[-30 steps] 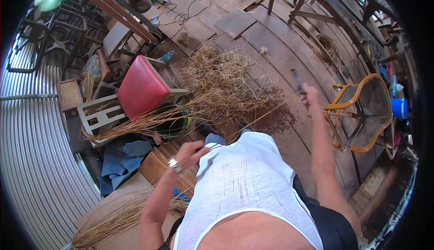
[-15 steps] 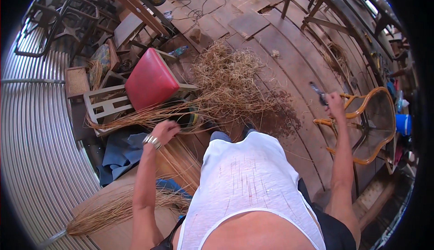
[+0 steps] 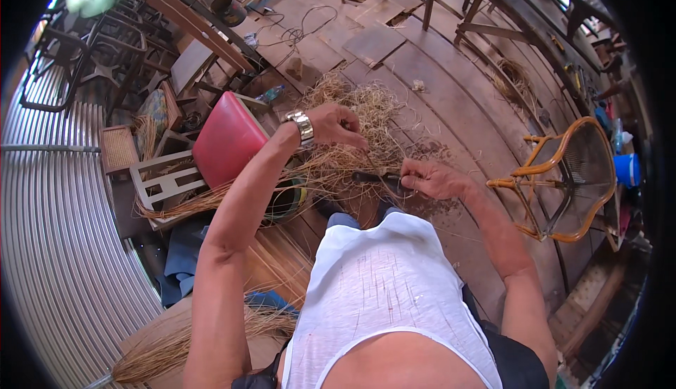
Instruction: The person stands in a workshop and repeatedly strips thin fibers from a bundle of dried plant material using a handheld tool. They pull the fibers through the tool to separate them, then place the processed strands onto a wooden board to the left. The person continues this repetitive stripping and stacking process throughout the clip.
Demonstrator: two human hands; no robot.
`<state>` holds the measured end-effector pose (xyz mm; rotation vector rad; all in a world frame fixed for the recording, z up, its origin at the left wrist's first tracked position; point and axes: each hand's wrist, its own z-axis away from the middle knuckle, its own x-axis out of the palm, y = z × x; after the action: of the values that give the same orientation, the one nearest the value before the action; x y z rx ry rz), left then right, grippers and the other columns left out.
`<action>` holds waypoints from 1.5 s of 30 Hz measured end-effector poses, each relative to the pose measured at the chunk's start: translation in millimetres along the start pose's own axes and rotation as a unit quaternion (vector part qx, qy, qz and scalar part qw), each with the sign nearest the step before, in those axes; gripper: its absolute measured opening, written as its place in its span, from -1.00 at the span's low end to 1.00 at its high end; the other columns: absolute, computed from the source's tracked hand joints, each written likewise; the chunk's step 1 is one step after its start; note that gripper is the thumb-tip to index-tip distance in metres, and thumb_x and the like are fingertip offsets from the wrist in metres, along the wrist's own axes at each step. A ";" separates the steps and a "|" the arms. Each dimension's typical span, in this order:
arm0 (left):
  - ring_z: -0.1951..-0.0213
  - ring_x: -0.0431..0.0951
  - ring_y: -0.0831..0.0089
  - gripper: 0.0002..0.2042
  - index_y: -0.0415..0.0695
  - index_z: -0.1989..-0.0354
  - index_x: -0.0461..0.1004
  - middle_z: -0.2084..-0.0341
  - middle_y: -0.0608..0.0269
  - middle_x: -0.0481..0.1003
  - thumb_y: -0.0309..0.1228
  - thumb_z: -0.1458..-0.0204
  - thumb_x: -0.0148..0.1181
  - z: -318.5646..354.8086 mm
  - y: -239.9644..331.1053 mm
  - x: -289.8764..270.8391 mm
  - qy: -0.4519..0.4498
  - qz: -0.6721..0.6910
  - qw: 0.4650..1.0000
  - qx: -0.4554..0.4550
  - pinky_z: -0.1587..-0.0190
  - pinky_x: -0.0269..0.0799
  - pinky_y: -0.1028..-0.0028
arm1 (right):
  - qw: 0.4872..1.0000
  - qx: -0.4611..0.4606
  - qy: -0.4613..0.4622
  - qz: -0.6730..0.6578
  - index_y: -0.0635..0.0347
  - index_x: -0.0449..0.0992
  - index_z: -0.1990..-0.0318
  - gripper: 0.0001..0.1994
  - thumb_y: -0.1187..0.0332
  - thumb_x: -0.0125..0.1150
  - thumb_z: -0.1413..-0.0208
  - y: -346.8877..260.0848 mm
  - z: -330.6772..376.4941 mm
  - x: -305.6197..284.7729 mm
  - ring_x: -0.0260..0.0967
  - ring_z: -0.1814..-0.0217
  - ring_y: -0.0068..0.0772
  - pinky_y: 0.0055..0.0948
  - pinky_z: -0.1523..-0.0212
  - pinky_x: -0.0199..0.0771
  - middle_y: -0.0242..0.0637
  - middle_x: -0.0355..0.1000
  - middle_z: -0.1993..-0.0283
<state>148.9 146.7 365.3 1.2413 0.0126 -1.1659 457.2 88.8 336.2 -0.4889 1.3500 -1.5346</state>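
Observation:
My left hand (image 3: 336,126), with a metal watch (image 3: 301,128) at the wrist, is raised over the pile. Its fingers are closed in a pinch on a thin rattan strand (image 3: 373,161) that slants down toward my other hand. My right hand (image 3: 438,179) is closed on a dark, slim tool (image 3: 377,178), which looks like a knife; its exact kind is hard to make out. Under both hands lies a heap of curly rattan shavings (image 3: 377,111). A bundle of long strands (image 3: 201,197) runs from the left across the frame of a red-seated chair (image 3: 229,142).
A rattan chair (image 3: 563,178) lies at the right beside a blue container (image 3: 627,170). Another strand bundle (image 3: 169,350) rests at the lower left, near blue cloth (image 3: 179,262). Stacked chair frames (image 3: 105,58) and a workbench (image 3: 521,9) stand farther off. Some floorboards (image 3: 398,19) have gaps.
Both hands have come together over the shavings: my left moved up and right, my right moved left and down with the dark tool. My left fingers now pinch a strand.

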 end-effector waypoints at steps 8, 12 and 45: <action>0.46 0.41 0.64 -0.69 -0.12 0.43 0.54 0.56 0.45 0.49 -0.14 0.11 0.44 -21.8 -24.5 -28.6 0.043 0.051 0.997 -0.036 0.38 0.32 0.54 | 0.999 0.019 -0.031 -0.004 0.20 0.37 0.23 -0.80 0.25 0.14 -0.20 -7.5 3.8 31.5 0.31 0.32 -0.44 -0.35 0.26 0.33 -0.23 0.38 0.41; 0.45 0.42 0.64 -0.71 -0.12 0.45 0.53 0.54 0.45 0.50 -0.18 0.12 0.45 -27.8 -25.4 -30.4 0.056 0.073 0.995 -0.030 0.37 0.33 0.54 | 0.999 -0.001 0.050 0.007 0.24 0.35 0.25 -0.78 0.28 0.18 -0.17 9.1 -8.3 66.3 0.35 0.40 -0.35 -0.33 0.32 0.37 -0.16 0.41 0.45; 0.49 0.48 0.62 -0.78 -0.23 0.31 0.48 0.52 0.33 0.55 -0.31 -0.21 0.03 50.1 -31.4 229.2 0.217 0.344 0.908 -0.099 0.40 0.41 0.55 | 0.938 0.105 0.181 -0.278 0.19 0.35 0.28 -0.82 0.27 0.11 -0.23 56.6 -55.7 92.0 0.29 0.67 -0.68 -0.60 0.72 0.21 -0.41 0.34 0.60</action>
<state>207.1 -39.8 231.6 1.1598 0.0232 -0.2585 395.9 44.8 240.9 -0.4924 1.3635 -2.2996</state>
